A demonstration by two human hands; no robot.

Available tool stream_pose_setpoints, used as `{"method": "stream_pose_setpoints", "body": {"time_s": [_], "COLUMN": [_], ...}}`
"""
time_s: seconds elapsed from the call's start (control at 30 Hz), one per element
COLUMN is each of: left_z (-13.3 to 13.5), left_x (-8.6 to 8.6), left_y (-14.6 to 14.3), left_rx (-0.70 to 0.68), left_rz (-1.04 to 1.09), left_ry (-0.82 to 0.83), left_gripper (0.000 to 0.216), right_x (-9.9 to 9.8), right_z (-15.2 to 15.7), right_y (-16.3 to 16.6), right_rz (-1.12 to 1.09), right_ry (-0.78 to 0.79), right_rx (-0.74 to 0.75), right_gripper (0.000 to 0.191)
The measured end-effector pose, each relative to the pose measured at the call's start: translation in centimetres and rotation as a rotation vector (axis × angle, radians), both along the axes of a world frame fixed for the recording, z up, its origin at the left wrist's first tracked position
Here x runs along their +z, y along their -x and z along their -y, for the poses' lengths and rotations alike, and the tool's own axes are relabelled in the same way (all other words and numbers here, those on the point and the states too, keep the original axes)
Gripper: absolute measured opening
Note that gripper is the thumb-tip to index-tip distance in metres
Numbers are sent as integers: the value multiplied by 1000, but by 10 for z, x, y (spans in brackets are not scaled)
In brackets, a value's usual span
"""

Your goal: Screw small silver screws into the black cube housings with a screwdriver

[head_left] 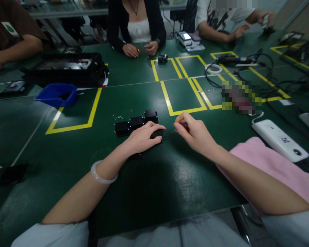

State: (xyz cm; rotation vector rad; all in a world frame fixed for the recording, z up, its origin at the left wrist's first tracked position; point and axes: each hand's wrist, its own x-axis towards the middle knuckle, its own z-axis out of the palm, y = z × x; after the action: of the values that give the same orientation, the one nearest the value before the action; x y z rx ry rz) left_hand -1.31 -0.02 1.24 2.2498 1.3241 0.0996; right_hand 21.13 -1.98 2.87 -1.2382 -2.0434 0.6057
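- Boxy black plastic-looking part (157, 134): at the near side of the black block row (136, 121), left hand (143, 137) clasped over it; I judge it light, stiff; hold its sides.
- Right hand (194, 132) pinches the slim dark-handled screwdriver (185, 126).

One camera, worn on the head, looks from above the near edge of the bench (203, 192), facing forward and down. The left hand (144, 136) and right hand (195, 133) are fairly near, mid-view; the wide view reaches past the far edge to co-workers (139, 31).
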Motion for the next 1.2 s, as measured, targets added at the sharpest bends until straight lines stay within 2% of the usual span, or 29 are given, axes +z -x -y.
{"method": "stream_pose_setpoints", "body": {"time_s": [0.63,0.83,0.93,1.13,1.2], "left_z": [-2,1,3,3,3], "left_x": [-12,-11,-11,-11,-11], "left_y": [4,1,0,0,0], "left_rx": [-42,-18,-9,-18,-17], "left_rz": [5,-15,-25,-18,-18], "left_ry": [-112,-151,-171,-173,-168], "left_gripper": [47,46,44,45,46], "right_x": [-17,-15,-13,-13,-13], "right_z": [-6,-6,-5,-5,-5], "right_y": [-2,-4,-5,-7,-8], "right_rz": [-152,-136,-107,-127,-108], "right_ry": [-118,-92,-71,-89,-77], "right_rx": [66,70,68,68,56], "right_gripper": [4,1,9,2,7]}}
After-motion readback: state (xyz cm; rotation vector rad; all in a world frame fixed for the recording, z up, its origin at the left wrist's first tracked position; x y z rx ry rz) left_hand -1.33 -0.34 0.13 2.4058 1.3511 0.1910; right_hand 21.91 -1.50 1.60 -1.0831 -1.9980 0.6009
